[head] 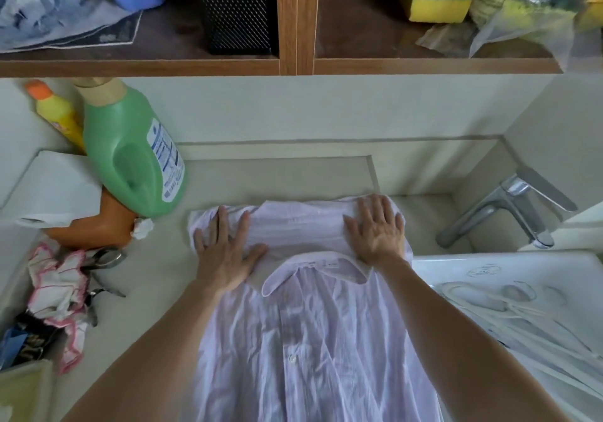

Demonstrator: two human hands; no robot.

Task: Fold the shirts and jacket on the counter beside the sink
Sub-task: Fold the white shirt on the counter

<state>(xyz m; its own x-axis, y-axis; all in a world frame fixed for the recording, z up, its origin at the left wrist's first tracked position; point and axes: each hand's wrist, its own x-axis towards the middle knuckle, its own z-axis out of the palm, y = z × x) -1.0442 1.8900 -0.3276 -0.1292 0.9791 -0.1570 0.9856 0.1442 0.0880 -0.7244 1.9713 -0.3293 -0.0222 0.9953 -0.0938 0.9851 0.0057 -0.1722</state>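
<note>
Head view, looking straight down: two bare arms reach out over the counter [156, 265]. The left hand [228, 258] lies flat, fingers spread wide, pressing the far band of the pale lilac shirt [310, 340]. The right hand [378, 235] mirrors it, palm down, fingers straight.

The shirt lies on the counter just left of the sink [456, 263], collar between the wrists, buttoned front running back toward the person. That far band may be a folded sleeve, hard to say.

The tap [509, 206] is at the right. A green bottle [133, 154] and a yellow bottle [58, 111] stand at the back left, with a sponge [437, 0] on the shelf [287, 62] above.
</note>
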